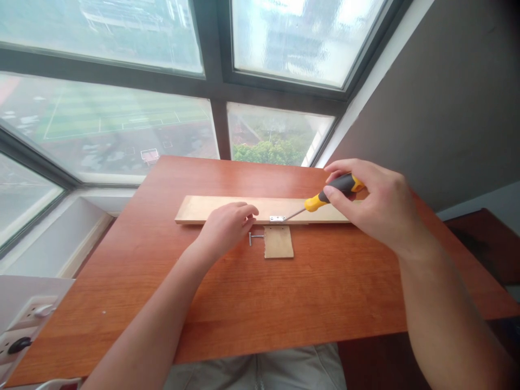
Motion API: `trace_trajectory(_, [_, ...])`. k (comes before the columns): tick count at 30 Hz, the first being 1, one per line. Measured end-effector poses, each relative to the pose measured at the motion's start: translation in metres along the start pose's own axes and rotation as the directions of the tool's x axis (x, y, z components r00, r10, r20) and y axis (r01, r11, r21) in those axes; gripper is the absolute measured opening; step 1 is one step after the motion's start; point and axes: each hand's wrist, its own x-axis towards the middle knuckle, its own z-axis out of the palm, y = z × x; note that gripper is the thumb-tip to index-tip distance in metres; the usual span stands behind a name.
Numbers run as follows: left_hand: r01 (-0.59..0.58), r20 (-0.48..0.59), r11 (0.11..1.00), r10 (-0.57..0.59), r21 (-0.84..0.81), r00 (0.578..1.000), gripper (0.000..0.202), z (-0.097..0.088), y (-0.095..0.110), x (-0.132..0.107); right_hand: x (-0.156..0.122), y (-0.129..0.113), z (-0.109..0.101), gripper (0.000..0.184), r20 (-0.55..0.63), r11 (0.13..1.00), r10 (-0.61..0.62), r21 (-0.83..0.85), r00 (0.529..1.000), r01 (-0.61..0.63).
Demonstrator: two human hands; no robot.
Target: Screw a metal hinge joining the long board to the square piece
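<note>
A long pale wooden board (268, 205) lies across the table. A small metal hinge (277, 219) sits at its front edge. My right hand (379, 203) grips a yellow and black screwdriver (331, 193), tilted down to the left, its tip at the right end of the hinge. On the board, left of the hinge, is my left hand (227, 225), its fingers bent at the front edge; part of the grip is hidden. A small square wood piece (278, 242) shows below the hinge, with a metal T-shaped bolt (255, 236) at its left.
The reddish-brown wooden table (325, 292) reaches up to large windows (162, 119) at the back. A grey wall (447, 108) stands on the right. Power sockets (30, 319) with plugs are at the lower left. My legs (260, 371) are below the table's front edge.
</note>
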Motion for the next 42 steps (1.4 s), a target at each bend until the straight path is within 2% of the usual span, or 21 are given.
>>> trace_trajectory(4, [-0.038, -0.100, 0.999, 0.036, -0.022, 0.994, 0.024, 0.007, -0.013, 0.003, 0.004, -0.001, 0.002, 0.020, -0.040, 1.000, 0.010, -0.008, 0.999, -0.010])
trace_trajectory(10, [-0.021, -0.074, 0.999, 0.024, 0.042, 0.997, 0.044, 0.015, -0.029, 0.003, 0.009, 0.001, 0.013, 0.021, -0.074, 1.000, -0.027, -0.010, 0.997, 0.026])
trace_trajectory(20, [-0.010, -0.066, 0.995, 0.016, 0.101, 0.998, 0.042, 0.015, -0.027, 0.004, 0.014, 0.000, 0.017, 0.020, -0.035, 0.999, -0.036, -0.023, 0.999, 0.035])
trace_trajectory(24, [0.000, -0.079, 0.994, 0.009, 0.112, 0.997, 0.042, 0.015, -0.025, 0.004, 0.018, -0.004, 0.015, 0.018, 0.028, 0.998, -0.046, -0.042, 0.999, 0.047])
trace_trajectory(28, [0.022, -0.100, 0.991, -0.009, 0.130, 0.995, 0.040, 0.018, -0.024, 0.003, 0.029, -0.015, 0.016, 0.022, 0.084, 0.984, -0.050, -0.169, 0.995, 0.063])
trace_trajectory(32, [0.022, -0.112, 0.992, -0.007, 0.127, 0.994, 0.040, 0.020, -0.024, 0.003, 0.046, -0.025, 0.025, 0.030, 0.067, 0.940, -0.015, -0.340, 0.998, 0.038])
trace_trajectory(37, [0.032, -0.112, 0.993, -0.019, 0.114, 0.993, 0.046, 0.020, -0.026, 0.004, 0.072, -0.026, 0.037, 0.026, 0.108, 0.930, -0.017, -0.364, 0.994, 0.055])
trace_trajectory(42, [0.032, -0.100, 0.990, -0.019, 0.134, 0.995, 0.050, 0.021, -0.026, 0.004, 0.085, -0.028, 0.045, 0.031, 0.084, 0.881, 0.081, -0.472, 0.993, -0.032])
